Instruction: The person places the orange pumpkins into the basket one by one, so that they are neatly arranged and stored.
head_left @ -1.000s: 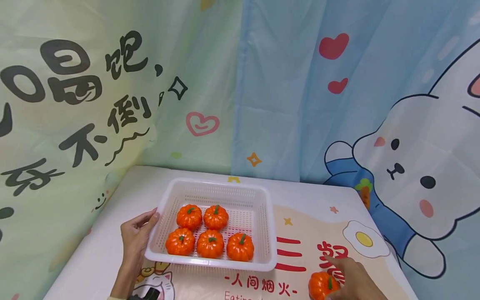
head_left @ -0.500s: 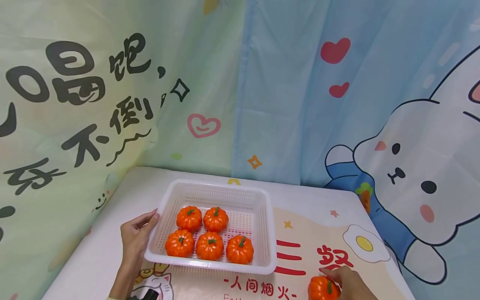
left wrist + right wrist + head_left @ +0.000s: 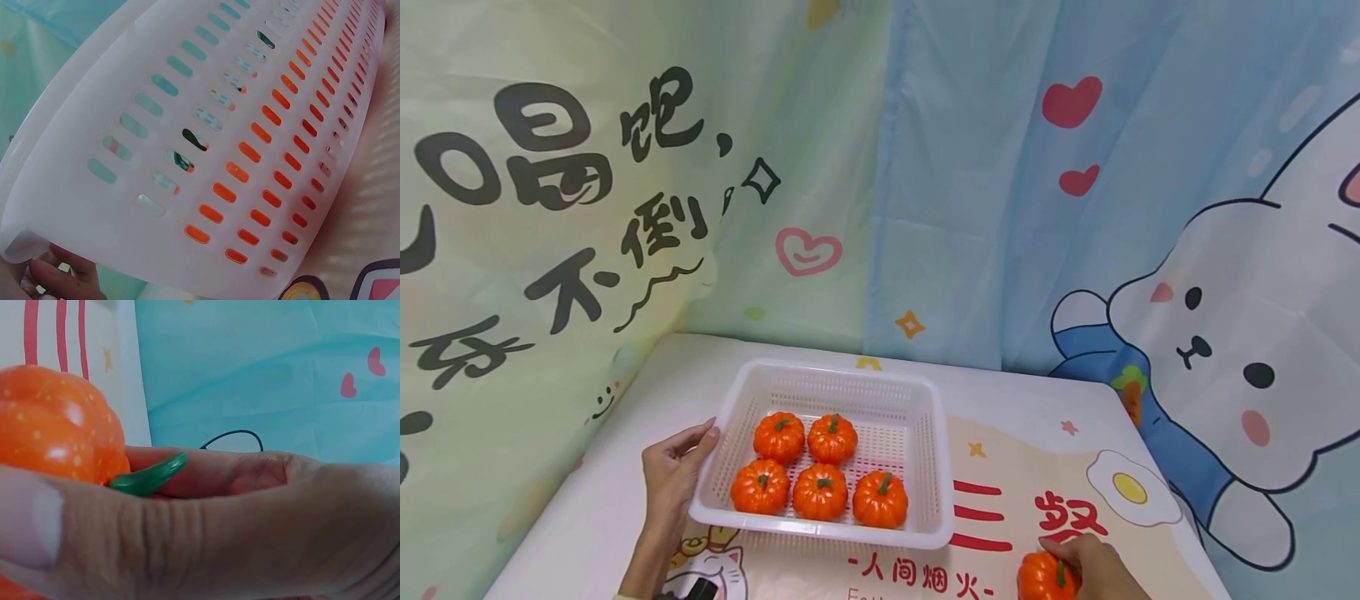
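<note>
A white perforated plastic basket (image 3: 917,533) stands on the table with several small orange toy pumpkins (image 3: 820,492) inside, in two rows with their green stems up. My left hand (image 3: 672,467) holds the basket's left rim; in the left wrist view its curled fingers (image 3: 65,278) show at the rim's corner. Another toy pumpkin (image 3: 1042,575) is on the table right of the basket. My right hand (image 3: 1101,571) grips it from the right. Up close in the right wrist view, the thumb (image 3: 125,540) lies along this pumpkin's near side, by its green stem (image 3: 150,476).
A printed cloth (image 3: 985,467) with red lettering, a fried egg and a cat covers the table (image 3: 1022,392). Behind it hangs a curtain (image 3: 940,183) with hearts, black characters and a large white rabbit.
My right hand's fingers have come down from above the loose pumpkin and closed round it. My left hand and the basket have stayed in place.
</note>
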